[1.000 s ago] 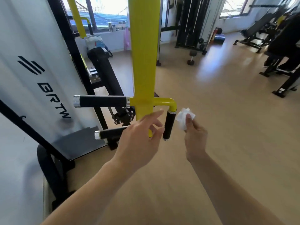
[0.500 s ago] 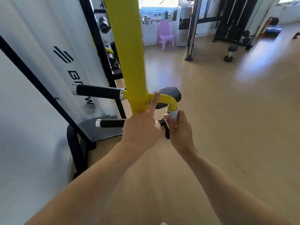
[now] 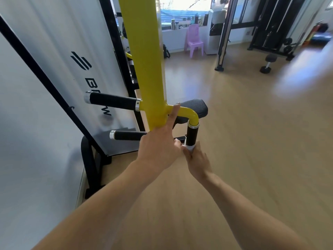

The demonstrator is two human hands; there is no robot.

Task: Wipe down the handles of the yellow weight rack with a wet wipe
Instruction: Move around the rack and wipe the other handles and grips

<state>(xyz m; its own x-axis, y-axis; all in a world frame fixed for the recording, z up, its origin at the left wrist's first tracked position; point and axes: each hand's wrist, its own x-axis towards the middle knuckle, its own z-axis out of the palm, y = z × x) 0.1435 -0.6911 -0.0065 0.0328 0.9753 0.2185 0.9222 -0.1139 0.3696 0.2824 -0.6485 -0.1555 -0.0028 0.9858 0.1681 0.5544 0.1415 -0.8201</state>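
A thick yellow post [image 3: 144, 65] of the weight rack rises in front of me. A curved yellow arm [image 3: 187, 113] branches right and ends in a black vertical handle [image 3: 192, 135]. My right hand [image 3: 197, 162] is wrapped around the bottom end of that handle with a white wet wipe [image 3: 189, 146] pressed against it. My left hand [image 3: 159, 148] rests on the base of the post, index finger stretched up along the yellow arm. Two more black handles stick out to the left, an upper one [image 3: 112, 101] and a lower one [image 3: 126, 135].
A white panel with a black frame [image 3: 59, 73] stands close on the left. A black padded seat [image 3: 194, 107] sits behind the yellow arm. Farther off are a purple plastic chair [image 3: 194, 40], black cable machines [image 3: 273, 26] and open wooden floor [image 3: 252, 141] to the right.
My right hand brought the wipe onto the vertical handle, then slid it from the top down to the bottom end. My left hand settled on the post.
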